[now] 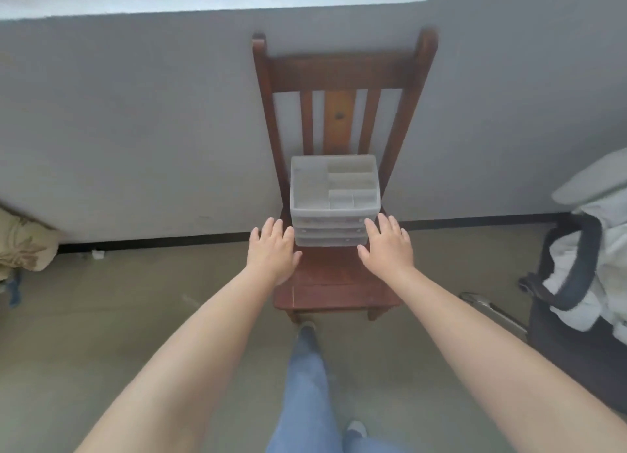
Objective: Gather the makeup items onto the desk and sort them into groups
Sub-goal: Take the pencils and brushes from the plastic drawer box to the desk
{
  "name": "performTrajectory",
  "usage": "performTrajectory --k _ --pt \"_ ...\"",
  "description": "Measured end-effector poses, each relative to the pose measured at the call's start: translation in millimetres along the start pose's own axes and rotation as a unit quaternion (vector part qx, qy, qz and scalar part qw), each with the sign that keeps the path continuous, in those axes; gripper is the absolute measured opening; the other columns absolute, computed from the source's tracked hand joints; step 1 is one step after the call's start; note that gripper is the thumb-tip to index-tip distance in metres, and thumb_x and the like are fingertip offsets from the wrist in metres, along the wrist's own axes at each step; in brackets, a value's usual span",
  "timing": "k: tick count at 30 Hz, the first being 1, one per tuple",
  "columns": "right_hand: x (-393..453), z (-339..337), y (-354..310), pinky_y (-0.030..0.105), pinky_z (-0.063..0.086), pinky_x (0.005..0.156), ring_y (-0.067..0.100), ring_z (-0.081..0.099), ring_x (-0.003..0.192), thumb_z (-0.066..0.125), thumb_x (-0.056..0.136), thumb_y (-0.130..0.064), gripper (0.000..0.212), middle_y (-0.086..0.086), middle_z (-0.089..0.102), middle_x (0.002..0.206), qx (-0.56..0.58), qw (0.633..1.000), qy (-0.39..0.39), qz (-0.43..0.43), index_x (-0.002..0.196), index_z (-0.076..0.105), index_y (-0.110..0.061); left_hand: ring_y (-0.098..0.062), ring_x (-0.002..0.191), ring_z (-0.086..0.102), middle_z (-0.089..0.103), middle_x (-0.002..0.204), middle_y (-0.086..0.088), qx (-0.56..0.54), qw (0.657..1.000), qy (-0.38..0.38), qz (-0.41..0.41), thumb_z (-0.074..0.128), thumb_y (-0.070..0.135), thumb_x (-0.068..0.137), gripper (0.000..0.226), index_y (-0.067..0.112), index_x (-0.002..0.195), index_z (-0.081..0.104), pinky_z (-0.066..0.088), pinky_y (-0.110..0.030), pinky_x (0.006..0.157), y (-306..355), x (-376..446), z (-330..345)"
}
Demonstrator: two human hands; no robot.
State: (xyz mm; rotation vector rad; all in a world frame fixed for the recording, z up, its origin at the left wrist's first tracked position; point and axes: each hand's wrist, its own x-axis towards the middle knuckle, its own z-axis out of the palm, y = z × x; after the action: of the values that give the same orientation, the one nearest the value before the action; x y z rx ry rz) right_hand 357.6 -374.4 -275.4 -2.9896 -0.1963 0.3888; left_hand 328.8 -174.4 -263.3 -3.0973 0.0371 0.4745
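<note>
A grey wall (135, 120) fills the background, meeting a dull floor (135, 300) along a dark skirting line. A brown wooden chair (339, 276) with a slatted back stands against that wall, facing the camera. At the right edge, a dark bag (573, 344) holds pale crumpled fabric; at the left edge lies a beige patterned cushion (23, 245). A person in blue jeans (305, 384) stands before the chair, both bare forearms stretched forward. On the seat, toward its back, sits a translucent plastic makeup organizer (334, 201), its top tray split into compartments above three shallow drawers; the contents are too blurred to make out. The left hand (273, 252) and right hand (388, 247) flank the organizer's lower drawers, palms down, fingers straight and slightly spread, holding nothing. Whether the fingertips touch the organizer's sides cannot be told.
</note>
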Motion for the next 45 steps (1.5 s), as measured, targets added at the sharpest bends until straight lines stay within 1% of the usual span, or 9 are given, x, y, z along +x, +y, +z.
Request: performTrajectory --k 5,8,15,20,30,38,41,43,45 --pt "85.2 34.3 -19.8 0.038 0.029 0.106 0.027 0.026 0.135 0.044 0.092 -0.034 0.056 0.012 0.028 0.147 0.11 0.986 -0.108 0.06 0.139 0.027 -0.009 -0.024 0.142 0.01 0.019 0.151 -0.009 -0.02 0.997 -0.058 0.043 0.036 0.038 0.094 0.056 0.006 0.139 0.023 0.018 -0.04 0.112 -31.4 98.9 12.5" --pt "116.2 62.2 -32.6 0.031 0.035 0.099 0.027 0.038 0.129 0.045 0.093 -0.028 0.05 0.012 0.04 0.14 0.311 0.919 -0.183 0.161 0.136 0.033 -0.006 -0.023 0.142 0.01 0.015 0.153 -0.008 -0.044 0.994 -0.075 0.068 0.034 0.033 0.096 0.057 0.006 0.143 0.017 0.015 -0.036 0.114 -42.9 145.6 28.7" --pt "168.1 106.9 -32.5 0.04 0.032 0.102 0.017 0.053 0.1 0.036 0.087 0.01 0.041 0.003 0.056 0.104 0.834 0.371 -0.043 0.407 0.119 0.045 -0.014 -0.026 0.143 -0.004 0.0 0.155 -0.014 -0.022 0.983 -0.101 0.152 0.03 0.024 0.098 0.056 0.001 0.144 0.007 -0.003 -0.03 0.115 -49.1 206.8 69.0" --pt "176.8 119.6 -28.8 0.036 0.037 0.095 0.018 0.056 0.081 0.028 0.083 0.013 0.034 0.005 0.063 0.073 0.857 0.279 -0.024 0.432 0.075 0.051 -0.01 -0.029 0.143 -0.002 0.005 0.153 -0.016 -0.085 0.982 -0.073 0.152 0.035 0.016 0.097 0.052 -0.003 0.142 0.014 -0.01 -0.021 0.107 -52.1 212.4 78.6" --pt "117.0 150.0 -22.6 0.038 0.045 0.091 0.021 0.053 0.077 0.044 0.089 0.007 0.017 0.012 0.049 0.084 0.772 0.359 -0.038 0.524 0.097 0.042 -0.008 -0.027 0.143 -0.003 0.004 0.154 -0.015 -0.091 0.983 -0.068 0.141 0.037 0.018 0.097 0.055 -0.003 0.142 0.013 -0.009 -0.019 0.107 -52.8 207.3 74.0" --pt "93.5 146.8 -17.4 0.04 0.044 0.089 0.034 0.05 0.119 0.046 0.093 -0.008 0.006 0.016 0.056 0.104 0.724 0.409 -0.163 0.531 0.089 0.05 -0.007 -0.035 0.141 0.012 0.012 0.151 -0.024 -0.197 0.979 -0.022 0.052 0.054 0.013 0.088 0.069 -0.004 0.142 0.014 0.017 -0.037 0.113 -41.7 184.8 76.1" --pt "87.2 128.3 -6.8 0.035 0.052 0.067 0.03 0.062 0.09 0.048 0.092 -0.033 0.03 0.014 0.059 0.091 0.643 0.515 -0.324 0.465 0.104 0.049 -0.005 -0.029 0.14 0.018 0.014 0.152 -0.017 -0.305 0.944 -0.068 -0.109 0.052 0.016 0.089 0.073 0.003 0.144 0.006 0.021 -0.032 0.11 -29.6 155.8 95.0" --pt "85.3 114.2 -3.3 0.027 0.053 0.054 0.021 0.062 0.066 0.048 0.092 -0.031 0.038 0.01 0.061 0.077 0.528 0.651 -0.403 0.368 0.109 0.052 0.002 -0.028 0.133 0.033 0.03 0.147 -0.016 -0.333 0.916 -0.132 -0.182 0.05 0.022 0.091 0.07 0.006 0.145 0.009 0.032 -0.034 0.104 -21.2 138.1 110.3" --pt "91.8 109.3 2.0 0.025 0.051 0.065 0.02 0.062 0.072 0.051 0.09 -0.019 0.029 0.009 0.064 0.083 0.403 0.821 -0.329 0.236 0.11 0.056 0.001 -0.03 0.126 0.043 0.043 0.138 -0.018 -0.364 0.885 -0.182 -0.228 0.049 0.024 0.092 0.06 0.003 0.141 0.022 0.036 -0.035 0.099 -11.0 127.3 120.9"
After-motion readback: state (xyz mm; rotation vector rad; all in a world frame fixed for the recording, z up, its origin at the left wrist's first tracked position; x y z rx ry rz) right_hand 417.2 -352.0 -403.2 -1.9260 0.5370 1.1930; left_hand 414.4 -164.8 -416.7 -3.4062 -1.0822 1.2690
